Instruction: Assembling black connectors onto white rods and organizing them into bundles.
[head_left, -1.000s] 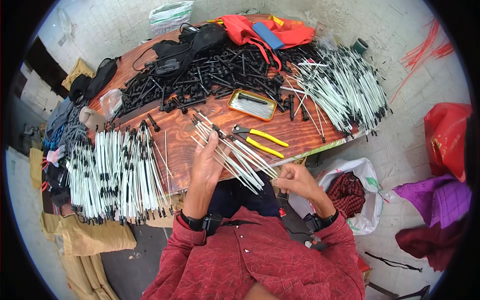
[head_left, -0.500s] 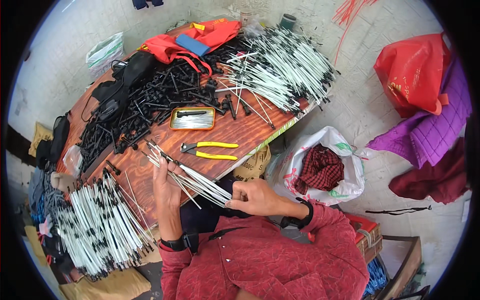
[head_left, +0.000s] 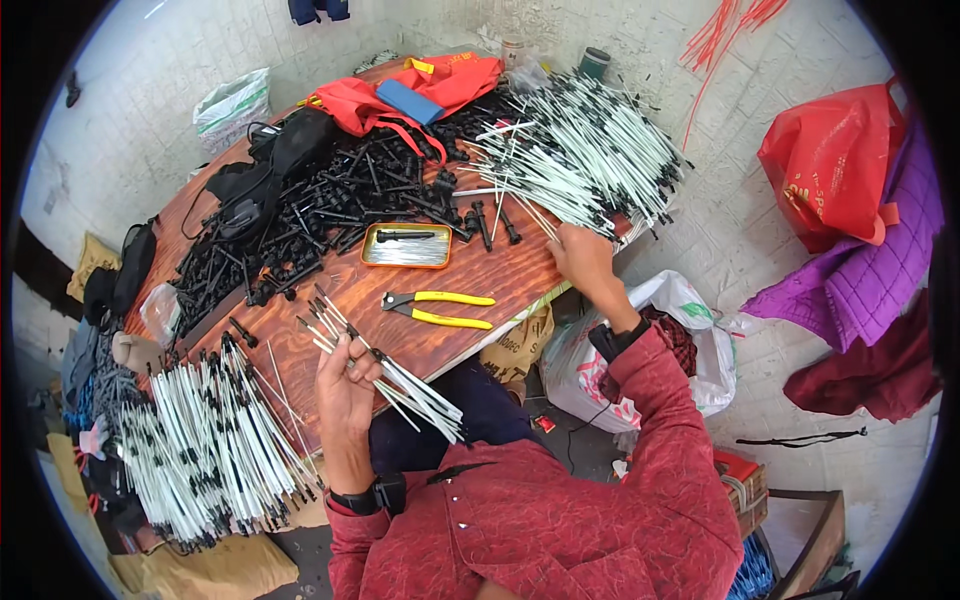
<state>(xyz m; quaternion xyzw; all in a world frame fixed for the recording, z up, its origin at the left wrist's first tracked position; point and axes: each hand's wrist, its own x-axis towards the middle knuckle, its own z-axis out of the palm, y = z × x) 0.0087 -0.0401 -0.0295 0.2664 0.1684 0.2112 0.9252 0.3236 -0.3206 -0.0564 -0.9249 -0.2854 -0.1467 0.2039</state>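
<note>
My left hand (head_left: 345,388) is closed around a loose bundle of thin white rods (head_left: 415,392) with black ends, held slantwise over the table's near edge. My right hand (head_left: 588,268) is at the table's right edge, its fingers curled at the near ends of a few stray rods beside a big heap of white rods (head_left: 580,150). Its fingertips are partly hidden. Between the hands lie cutting pliers (head_left: 450,308) with yellow handles. A small yellow-rimmed tin (head_left: 405,266) behind them holds thin pale pieces and a black part.
Many black plastic bolt-like parts (head_left: 300,225) cover the middle of the wooden table (head_left: 345,290). At near left rests another stack of white rods (head_left: 215,430). Red cloth bags (head_left: 455,85) lie at the back. Below the right arm stands a white plastic bag (head_left: 575,360) with checked cloth.
My right hand has let go of the bundle's lower end and moved up and right to the heap. My left hand still holds the bundle. The view has shifted slightly.
</note>
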